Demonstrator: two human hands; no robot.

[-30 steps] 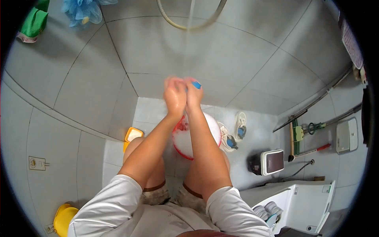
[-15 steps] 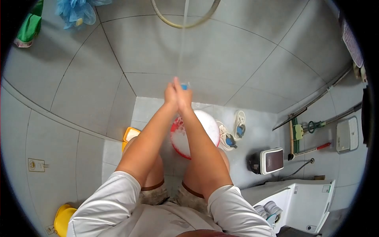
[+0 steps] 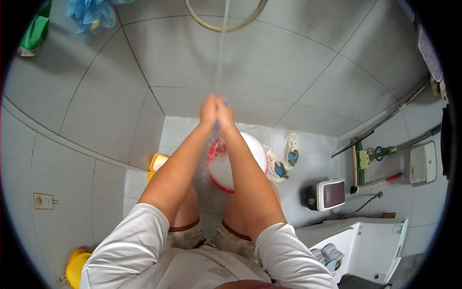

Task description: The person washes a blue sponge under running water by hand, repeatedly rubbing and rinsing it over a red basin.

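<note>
My left hand and my right hand are pressed together, palms facing, under a thin stream of running water. Between them is a small blue object; bits of it show at the top of the right hand and below the palms, but its kind is hidden. Both hands have their fingers closed around it. Below my forearms, a red-rimmed basin full of white suds stands on the floor.
White shoes with blue inside are right of the basin. A yellow container is at left. Farther right are a bin, a squeegee-like tool with a green bristled head and a toilet. A hose loops above.
My hands have shifted against each other, the fingers now more curled. The blue object shows less at the top and now also below the palms.
</note>
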